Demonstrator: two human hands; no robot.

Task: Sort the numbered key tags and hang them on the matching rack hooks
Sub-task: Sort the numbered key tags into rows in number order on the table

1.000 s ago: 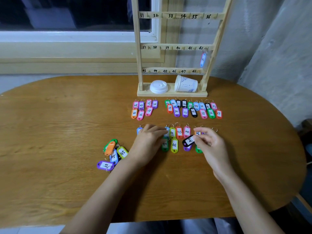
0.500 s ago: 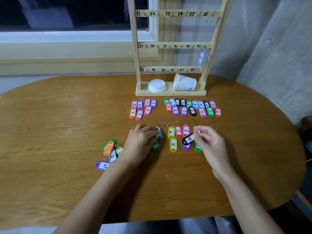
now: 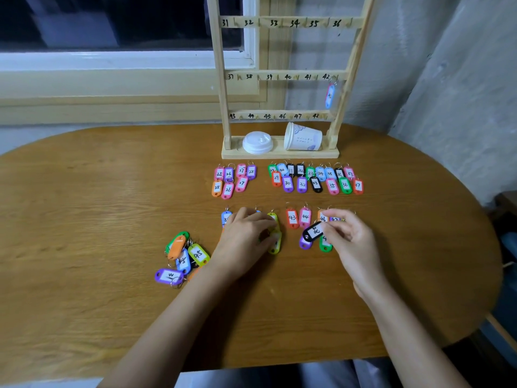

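My left hand (image 3: 246, 239) lies palm down on the table, fingertips pressing on two yellow-green tags (image 3: 275, 236); a blue tag (image 3: 225, 217) peeks out at its far left. My right hand (image 3: 349, 236) pinches a black tag (image 3: 313, 232) marked 28 just above a purple tag (image 3: 304, 243) and a green tag (image 3: 325, 245). Red tag 43 (image 3: 292, 217) and pink tag 44 (image 3: 305, 217) lie between my hands. The wooden rack (image 3: 279, 77) stands at the back, with one tag 42 (image 3: 330, 96) hanging on its hook.
Two sorted groups lie before the rack: tags 25 to 28 (image 3: 232, 179) and tags 29 to 37 (image 3: 316, 179). An unsorted pile (image 3: 184, 256) sits left of my left arm. A tipped paper cup (image 3: 303, 137) and its lid (image 3: 257, 142) rest on the rack base.
My left hand slid a blue and a green tag leftward, then moved back right onto the yellow-green tags and shifted them slightly left. My right hand keeps hold of the black tag in place.
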